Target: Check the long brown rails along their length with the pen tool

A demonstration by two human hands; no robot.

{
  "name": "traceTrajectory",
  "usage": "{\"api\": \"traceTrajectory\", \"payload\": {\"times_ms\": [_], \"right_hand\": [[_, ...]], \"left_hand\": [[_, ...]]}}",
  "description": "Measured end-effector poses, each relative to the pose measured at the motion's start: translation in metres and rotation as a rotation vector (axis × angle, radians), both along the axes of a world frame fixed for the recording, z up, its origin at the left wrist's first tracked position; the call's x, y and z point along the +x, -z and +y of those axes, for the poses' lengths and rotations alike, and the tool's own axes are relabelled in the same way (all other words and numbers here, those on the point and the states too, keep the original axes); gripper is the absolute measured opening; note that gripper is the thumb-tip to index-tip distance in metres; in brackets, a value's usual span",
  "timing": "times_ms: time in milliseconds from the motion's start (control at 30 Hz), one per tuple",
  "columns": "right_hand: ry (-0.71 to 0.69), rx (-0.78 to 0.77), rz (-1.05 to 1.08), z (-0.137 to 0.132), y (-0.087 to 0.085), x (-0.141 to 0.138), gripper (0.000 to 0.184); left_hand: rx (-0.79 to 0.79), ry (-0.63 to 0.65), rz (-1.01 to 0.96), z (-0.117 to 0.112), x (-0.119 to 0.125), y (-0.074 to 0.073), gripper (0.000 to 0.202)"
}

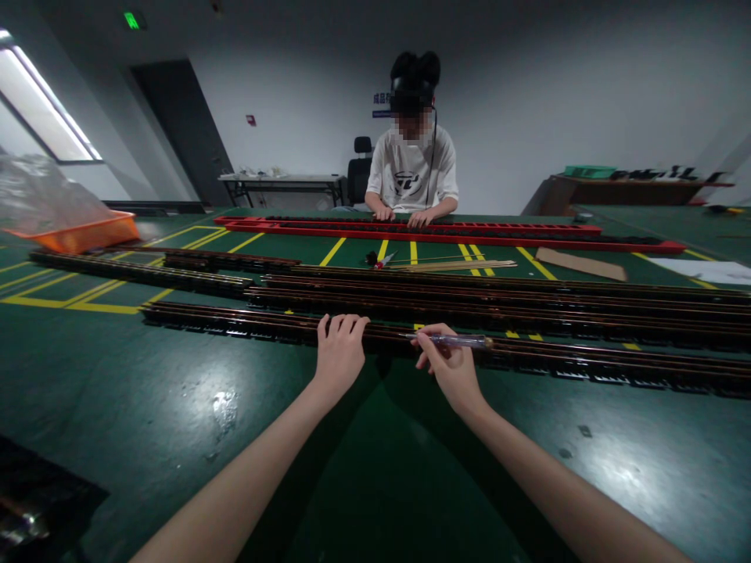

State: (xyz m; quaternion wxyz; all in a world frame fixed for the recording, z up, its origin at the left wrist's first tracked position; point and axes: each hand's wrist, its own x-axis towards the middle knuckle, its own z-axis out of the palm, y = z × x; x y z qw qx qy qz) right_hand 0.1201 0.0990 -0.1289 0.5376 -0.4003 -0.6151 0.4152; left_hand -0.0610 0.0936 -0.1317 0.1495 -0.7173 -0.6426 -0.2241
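Observation:
A long black rail (235, 318) with copper-coloured strips along it lies crosswise on the green table. My left hand (340, 352) is on this rail, its fingers curled over the top and its thumb hidden. To the right, my right hand (449, 361) is closed round a screwdriver (461, 341) with a clear handle. Its thin shaft points left along the rail, but I cannot tell whether the tip touches it. More black rails (528, 301) of the same sort lie side by side just beyond.
Across the table a person (412, 168) has both hands at long red trays (639, 244). Thin strips (451, 266), a red-and-white tool (381, 263) and a cardboard piece (580, 264) lie between. An orange basket (88, 232) stands far left; a dark object (41, 500) fills the near left corner.

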Motion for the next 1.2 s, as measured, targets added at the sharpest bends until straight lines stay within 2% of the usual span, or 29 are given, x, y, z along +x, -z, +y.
{"api": "traceTrajectory", "payload": {"times_ms": [1200], "right_hand": [[0.009, 0.002, -0.012, -0.0012, -0.003, 0.0002, 0.028]], "left_hand": [[0.006, 0.002, 0.02, 0.0005, -0.0013, 0.0012, 0.04]]}}
